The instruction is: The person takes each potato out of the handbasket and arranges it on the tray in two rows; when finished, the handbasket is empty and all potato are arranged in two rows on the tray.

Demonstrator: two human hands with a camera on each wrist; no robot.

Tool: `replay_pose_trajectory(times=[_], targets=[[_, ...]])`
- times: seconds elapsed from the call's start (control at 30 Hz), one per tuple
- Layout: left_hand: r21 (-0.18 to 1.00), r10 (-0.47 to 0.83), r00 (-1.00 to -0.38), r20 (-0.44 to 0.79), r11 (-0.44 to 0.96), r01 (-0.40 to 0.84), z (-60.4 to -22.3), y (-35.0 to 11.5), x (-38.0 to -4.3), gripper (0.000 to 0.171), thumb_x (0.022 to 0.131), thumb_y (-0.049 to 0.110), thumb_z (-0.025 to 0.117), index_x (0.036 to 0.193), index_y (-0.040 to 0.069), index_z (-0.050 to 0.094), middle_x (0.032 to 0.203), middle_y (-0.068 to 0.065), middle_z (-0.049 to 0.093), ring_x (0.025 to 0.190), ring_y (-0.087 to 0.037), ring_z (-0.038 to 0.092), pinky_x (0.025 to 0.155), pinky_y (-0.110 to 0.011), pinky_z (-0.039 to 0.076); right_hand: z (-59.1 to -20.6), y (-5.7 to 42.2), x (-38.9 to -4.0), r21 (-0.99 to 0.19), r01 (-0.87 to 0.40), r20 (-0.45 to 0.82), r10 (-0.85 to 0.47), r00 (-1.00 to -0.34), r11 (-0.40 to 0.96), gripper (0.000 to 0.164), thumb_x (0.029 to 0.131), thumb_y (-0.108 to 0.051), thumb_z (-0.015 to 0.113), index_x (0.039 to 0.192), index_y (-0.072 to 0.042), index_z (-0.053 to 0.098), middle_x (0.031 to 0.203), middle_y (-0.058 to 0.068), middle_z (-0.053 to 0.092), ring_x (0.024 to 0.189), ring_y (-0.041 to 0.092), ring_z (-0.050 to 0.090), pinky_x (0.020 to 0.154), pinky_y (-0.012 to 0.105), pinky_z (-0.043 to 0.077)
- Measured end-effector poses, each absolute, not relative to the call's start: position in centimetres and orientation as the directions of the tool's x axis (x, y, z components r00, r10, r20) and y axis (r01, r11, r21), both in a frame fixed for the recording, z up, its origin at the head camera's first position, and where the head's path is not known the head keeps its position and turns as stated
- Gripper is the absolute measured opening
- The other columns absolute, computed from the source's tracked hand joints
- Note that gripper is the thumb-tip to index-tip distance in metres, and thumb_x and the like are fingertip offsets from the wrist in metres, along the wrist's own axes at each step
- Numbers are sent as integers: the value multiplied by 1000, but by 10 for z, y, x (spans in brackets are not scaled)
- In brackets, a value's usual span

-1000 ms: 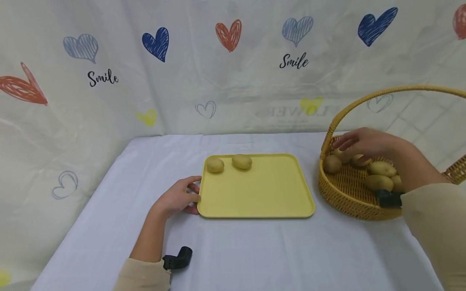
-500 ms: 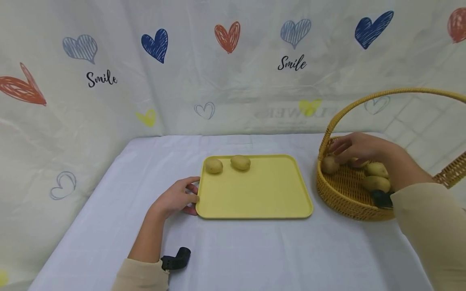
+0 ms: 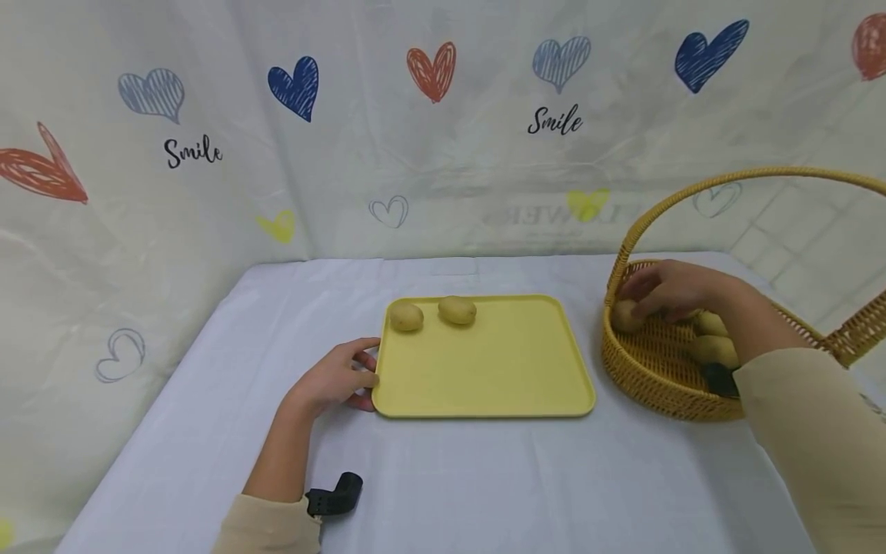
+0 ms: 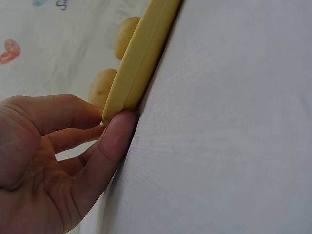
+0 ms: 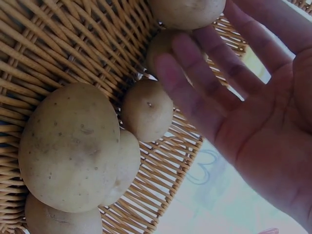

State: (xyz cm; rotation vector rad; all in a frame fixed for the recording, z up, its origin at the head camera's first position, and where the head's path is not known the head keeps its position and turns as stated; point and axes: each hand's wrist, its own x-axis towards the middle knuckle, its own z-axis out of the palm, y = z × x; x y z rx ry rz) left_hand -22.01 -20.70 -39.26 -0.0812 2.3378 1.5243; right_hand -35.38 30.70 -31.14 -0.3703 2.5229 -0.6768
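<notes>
In the head view, the left hand (image 3: 335, 377) rests its fingertips against the left edge of a yellow tray (image 3: 484, 369). In the left wrist view, the thumb presses on the tray's outer wall (image 4: 146, 53). One potato (image 3: 406, 316) and another potato (image 3: 457, 310) lie along the tray's back. The right hand (image 3: 674, 288) is inside a wicker basket (image 3: 664, 396), beside a roundish potato (image 3: 625, 317) at the basket's left. In the right wrist view its fingers (image 5: 187, 95) are fairly straight, near a potato (image 5: 187, 12) cut off by the top edge; contact there is partly hidden.
Several more potatoes lie in the basket, including a large potato (image 5: 70, 146) in the right wrist view. The basket's tall handle (image 3: 754, 173) arches over the right forearm. A white cloth (image 3: 443, 477) covers the table. Behind it hangs a sheet (image 3: 332, 169) with printed hearts.
The right hand has moved lower and left in the basket, onto the roundish potato at its left side. The left hand and the tray stay in place.
</notes>
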Motion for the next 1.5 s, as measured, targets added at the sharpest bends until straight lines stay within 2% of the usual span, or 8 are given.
replay_pose_trajectory(times=[0.3, 0.53, 0.77, 1.03, 1.5], targets=[[872, 126, -938, -322, 426, -242, -391, -208, -220, 71, 91, -3, 61, 158, 9, 40, 124, -18, 49, 84, -23, 66, 69, -37, 66, -316, 301, -354, -535, -113, -434, -387, -814, 837, 63, 88, -30, 80, 140, -2, 58, 148, 32, 50, 135, 47, 50, 92, 49, 61], [877, 132, -939, -318, 418, -238, -394, -207, -221, 71, 90, -3, 61, 157, 8, 40, 123, -18, 50, 84, -23, 65, 69, -37, 66, -321, 300, -354, -600, -66, -453, -407, -793, 797, 56, 90, -20, 77, 136, 2, 56, 145, 31, 50, 124, 35, 58, 89, 44, 62], [873, 128, -939, -320, 424, -240, -394, -206, -221, 71, 91, -3, 61, 157, 9, 40, 124, -18, 50, 82, -23, 66, 69, -37, 66, -324, 301, -357, -636, -33, -451, -406, -795, 771, 49, 89, -15, 75, 131, 2, 57, 135, 22, 56, 108, 22, 61, 85, 40, 61], [874, 123, -939, -320, 420, -243, -394, -207, -221, 71, 90, -3, 61, 157, 9, 40, 124, -18, 50, 84, -23, 66, 69, -37, 66, -325, 305, -358, -655, -24, -445, -412, -795, 755, 49, 88, -16, 77, 132, 0, 61, 128, 13, 64, 106, 19, 64, 88, 37, 61], [872, 127, -938, -322, 427, -241, -392, -205, -219, 70, 91, -2, 62, 157, 9, 40, 123, -18, 50, 84, -23, 65, 69, -37, 66, -306, 315, -346, -695, -25, -369, -387, -845, 718, 54, 92, -19, 73, 141, -2, 58, 146, 19, 53, 107, 14, 66, 90, 39, 63]])
